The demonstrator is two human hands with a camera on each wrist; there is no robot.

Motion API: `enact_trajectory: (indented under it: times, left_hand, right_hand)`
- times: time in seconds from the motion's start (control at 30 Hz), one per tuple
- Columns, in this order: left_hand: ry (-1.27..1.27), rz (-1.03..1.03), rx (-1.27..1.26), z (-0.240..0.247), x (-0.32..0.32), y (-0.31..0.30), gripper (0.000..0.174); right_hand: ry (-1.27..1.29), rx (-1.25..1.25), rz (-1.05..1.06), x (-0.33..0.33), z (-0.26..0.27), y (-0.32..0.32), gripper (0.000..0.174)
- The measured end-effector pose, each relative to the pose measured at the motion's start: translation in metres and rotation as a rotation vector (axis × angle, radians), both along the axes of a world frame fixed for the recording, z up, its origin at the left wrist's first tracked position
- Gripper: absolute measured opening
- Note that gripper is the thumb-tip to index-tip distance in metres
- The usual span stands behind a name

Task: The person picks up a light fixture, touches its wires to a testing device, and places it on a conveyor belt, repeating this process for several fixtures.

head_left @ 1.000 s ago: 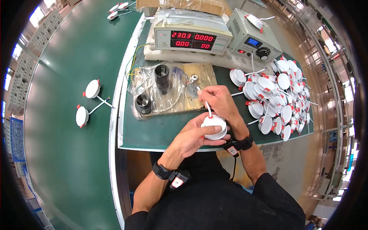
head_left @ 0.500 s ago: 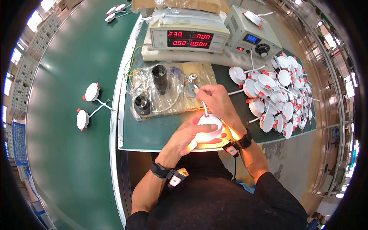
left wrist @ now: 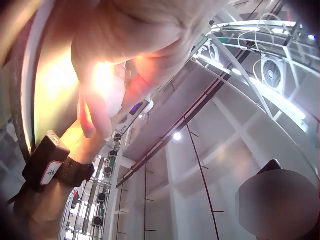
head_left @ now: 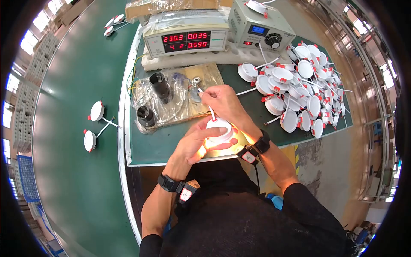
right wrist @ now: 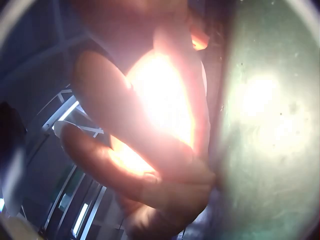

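My left hand (head_left: 191, 143) grips a round white LED downlight (head_left: 219, 127), thumb over its back and fingers underneath. The lamp is lit, and its glow (right wrist: 162, 100) fills the space between the fingers in the right wrist view. From its back rises a white cable (head_left: 212, 113). My right hand (head_left: 226, 103) pinches that cable near its far end, right by the round metal contact (head_left: 196, 81) on the plastic-wrapped board (head_left: 209, 77). The wire tips are too small to make out.
Two black sockets (head_left: 160, 88) stand on the board's left side. Behind it are a power meter (head_left: 186, 40) with red digits and a grey box (head_left: 261, 30) with a dial. Many downlights (head_left: 295, 85) lie heaped at right; a few (head_left: 97, 111) lie on the green surface at left.
The downlight was dark a second ago and has come on. The meter's lower and right-hand readings have risen from zero. Both hands keep their hold; the head view has shifted.
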State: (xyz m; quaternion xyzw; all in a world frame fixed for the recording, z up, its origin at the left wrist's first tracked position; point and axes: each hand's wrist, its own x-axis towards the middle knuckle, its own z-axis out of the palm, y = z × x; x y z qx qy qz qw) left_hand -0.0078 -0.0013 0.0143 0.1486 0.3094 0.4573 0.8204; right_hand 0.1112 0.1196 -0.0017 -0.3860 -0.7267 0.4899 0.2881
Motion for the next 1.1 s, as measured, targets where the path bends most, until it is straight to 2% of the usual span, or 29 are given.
enact_trajectory:
  times: [0.1,0.27,0.4,1.1]
  left_hand:
    - [-0.016,-0.001,-0.008,-0.0013,-0.0003,0.0000,0.032]
    - [0.052,-0.006,0.040,-0.0034,0.0013,-0.0022,0.040]
    - [0.023,0.008,-0.029,-0.0021,-0.0009,-0.0004,0.042]
    - [-0.003,-0.012,0.015,-0.0047,0.0000,0.0002,0.041]
  right_hand:
    - [0.000,0.020,-0.004,0.0001,-0.0016,0.0006,0.034]
    - [-0.037,0.041,0.009,0.0006,-0.0017,0.0016,0.033]
    - [-0.029,0.052,0.005,0.0001,-0.0019,0.0011,0.033]
    - [0.012,-0.039,-0.025,-0.0013,0.0040,-0.0027,0.033]
